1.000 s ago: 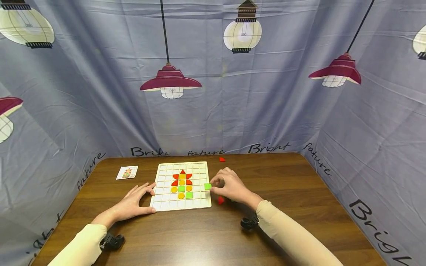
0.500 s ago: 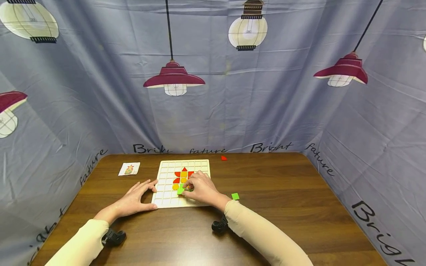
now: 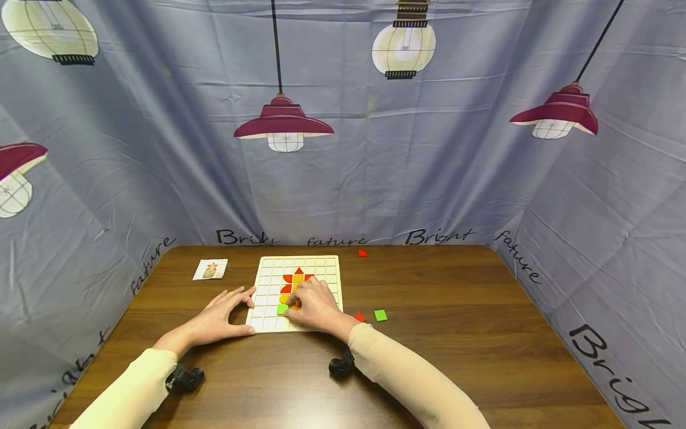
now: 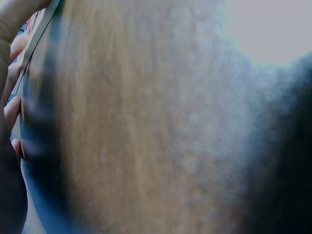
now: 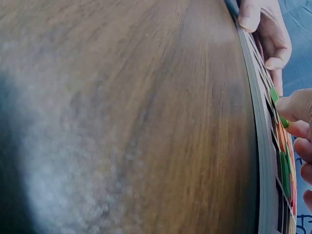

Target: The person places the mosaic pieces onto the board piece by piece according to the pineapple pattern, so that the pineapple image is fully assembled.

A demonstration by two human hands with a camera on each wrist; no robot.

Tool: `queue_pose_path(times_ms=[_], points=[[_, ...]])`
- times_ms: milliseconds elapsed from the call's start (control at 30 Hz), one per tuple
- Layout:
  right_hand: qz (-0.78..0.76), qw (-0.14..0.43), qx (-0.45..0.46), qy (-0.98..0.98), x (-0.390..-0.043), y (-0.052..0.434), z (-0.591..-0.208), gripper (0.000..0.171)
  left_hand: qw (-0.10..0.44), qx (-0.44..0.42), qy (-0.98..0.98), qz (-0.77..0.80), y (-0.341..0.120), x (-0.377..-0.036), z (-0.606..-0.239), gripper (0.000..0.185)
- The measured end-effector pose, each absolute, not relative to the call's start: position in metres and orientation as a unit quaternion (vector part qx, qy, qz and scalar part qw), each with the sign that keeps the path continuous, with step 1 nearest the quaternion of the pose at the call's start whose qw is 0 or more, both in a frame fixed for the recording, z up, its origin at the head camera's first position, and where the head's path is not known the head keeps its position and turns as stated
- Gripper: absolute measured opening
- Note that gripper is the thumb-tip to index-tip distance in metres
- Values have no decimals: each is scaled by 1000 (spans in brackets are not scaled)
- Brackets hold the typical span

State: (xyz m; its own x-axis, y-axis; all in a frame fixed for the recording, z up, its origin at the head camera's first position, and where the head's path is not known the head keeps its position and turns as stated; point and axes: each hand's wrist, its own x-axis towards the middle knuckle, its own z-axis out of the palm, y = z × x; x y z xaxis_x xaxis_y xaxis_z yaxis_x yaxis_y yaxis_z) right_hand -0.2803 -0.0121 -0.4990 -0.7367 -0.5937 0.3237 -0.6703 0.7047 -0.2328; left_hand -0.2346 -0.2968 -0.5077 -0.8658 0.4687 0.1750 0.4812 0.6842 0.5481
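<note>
A pale gridded board (image 3: 328, 269) lies on the table, bearing a pattern of red, yellow and green pieces. My right hand (image 3: 317, 302) reaches over its lower part and pinches a green square tile (image 3: 282, 309) between thumb and fingertips, just left of the pattern's lower end. In the right wrist view that green tile (image 5: 279, 108) stands tilted close over the board. The hand covers the pattern's lower right part. My left hand (image 3: 214, 320) rests at the board's left side, thumb at the near corner and fingertips along the edge, spread apart.
To the right of the board lie a loose green tile (image 3: 380, 315) and a red piece (image 3: 360, 317). Another red piece (image 3: 362, 253) is near the table's back edge. A small printed card (image 3: 210, 269) showing a coloured pattern lies at the back left. Grey-blue curtains surround the table.
From the board's right edge, my right hand has carried the green tile left across it, uncovering another green tile on the table. The left hand stays at the board's edge.
</note>
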Motion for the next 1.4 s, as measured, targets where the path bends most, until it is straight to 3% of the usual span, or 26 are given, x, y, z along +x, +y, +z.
queue_pose_path(times_ms=[1133, 1400], points=[[172, 108, 352, -914, -283, -7, -503, 17, 2, -249, -924, -291, -295, -236, -511, 48], [203, 115, 330, -914, -297, 17, -486, 13, -1, -246, -925, -290, -296, -236, -511, 49]])
